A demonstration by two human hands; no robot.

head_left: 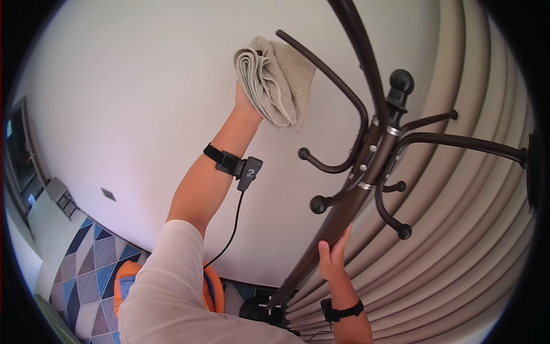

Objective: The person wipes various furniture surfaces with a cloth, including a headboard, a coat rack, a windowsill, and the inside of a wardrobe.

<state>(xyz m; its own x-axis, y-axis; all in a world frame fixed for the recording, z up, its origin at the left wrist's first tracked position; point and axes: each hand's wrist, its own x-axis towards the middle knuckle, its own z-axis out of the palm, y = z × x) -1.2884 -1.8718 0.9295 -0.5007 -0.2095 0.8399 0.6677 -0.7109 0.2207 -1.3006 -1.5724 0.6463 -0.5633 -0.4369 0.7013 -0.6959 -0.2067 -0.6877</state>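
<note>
My left hand [247, 104] is raised high against the wall, closed around a folded beige towel [275, 86]; its fingers are mostly hidden behind the cloth. The towel's layers curl at its left end, and a looser flap hangs to the right. One upper arm of a dark brown coat rack [342, 215] crosses in front of the towel's top right corner; whether they touch I cannot tell. Lower down, my right hand [333, 261] grips the rack's pole, thumb on the near side. The rack leans to the right in view, with several curved, ball-tipped hooks.
Pleated beige curtains [435, 246] run along the right side behind the rack. Its black base [258, 309] stands low in the middle. An orange and blue item [127, 281] lies on the patterned carpet [94, 275]. A cable [234, 223] hangs from the device on my left forearm.
</note>
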